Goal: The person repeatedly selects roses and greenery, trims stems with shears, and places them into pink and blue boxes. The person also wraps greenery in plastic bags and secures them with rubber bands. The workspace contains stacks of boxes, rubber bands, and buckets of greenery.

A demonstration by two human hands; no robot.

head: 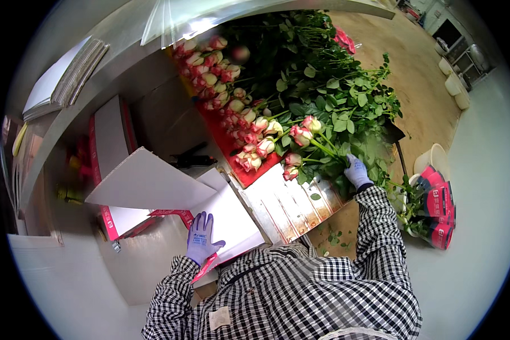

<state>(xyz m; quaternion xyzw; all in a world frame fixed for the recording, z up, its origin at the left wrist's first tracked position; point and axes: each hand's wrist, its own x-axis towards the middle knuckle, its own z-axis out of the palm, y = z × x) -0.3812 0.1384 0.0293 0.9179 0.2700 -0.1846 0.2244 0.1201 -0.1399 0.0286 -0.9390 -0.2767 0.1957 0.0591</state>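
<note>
My left hand (201,239), in a white and purple work glove, lies with fingers spread on the near left edge of a white cardboard sheet with pink printed paper (233,221). My right hand (357,171), gloved alike, is closed around the leafy stems of cream and pink roses (301,135), whose heads point left. Beneath those stems is a metal board with red measuring lines (286,199). Beyond, a large heap of roses (248,157) rests with its heads along a red mat (263,173) and its stems towards the right.
A raised grey cardboard flap (148,182) stands left of my left hand. Behind it lie pink-edged cardboard pieces (110,140) and a black tool (193,160). A stack of sheets (63,80) rests upper left. Pink-sleeved bouquets (437,204) stand by a pale bucket (431,161) at right.
</note>
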